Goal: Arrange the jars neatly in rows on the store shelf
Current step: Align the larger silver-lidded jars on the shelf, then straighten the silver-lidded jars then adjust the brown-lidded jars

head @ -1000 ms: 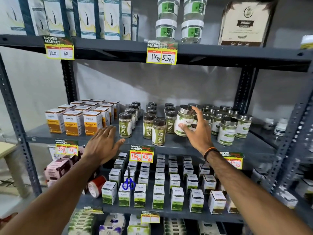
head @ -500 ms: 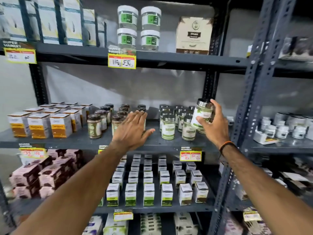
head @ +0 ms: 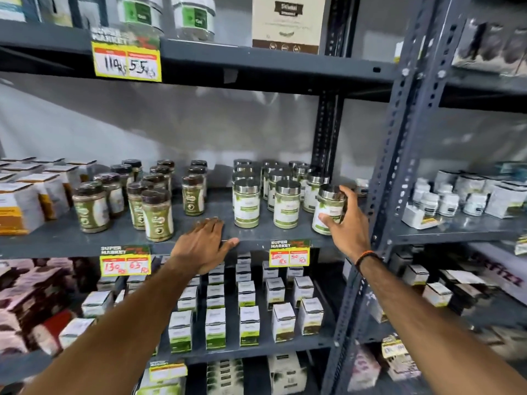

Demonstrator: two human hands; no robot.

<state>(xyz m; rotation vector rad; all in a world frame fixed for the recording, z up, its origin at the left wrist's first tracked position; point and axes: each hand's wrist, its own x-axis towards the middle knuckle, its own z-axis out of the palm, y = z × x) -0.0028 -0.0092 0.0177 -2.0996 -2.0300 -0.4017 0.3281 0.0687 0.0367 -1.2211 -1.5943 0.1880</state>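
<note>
A silver-lidded jar [head: 328, 209] is pinched in the right hand [head: 346, 223] at the shelf [head: 199, 223] front, left hand [head: 204, 243] spread flat; nearby jars could be bumped over.

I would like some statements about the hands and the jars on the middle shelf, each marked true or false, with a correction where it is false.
1. The right hand grips a silver-lidded jar at the right end of the front row. True.
2. The left hand is holding a brown-lidded jar. False: it lies flat and open on the front edge of the shelf, holding nothing.
3. The silver-lidded jars stand to the right of the brown-lidded jars. True.
4. The jar in the right hand is lying on its side. False: it is roughly upright, slightly tilted.
5. The price tag under the silver-lidded jars is blue. False: it is yellow and red.
</note>
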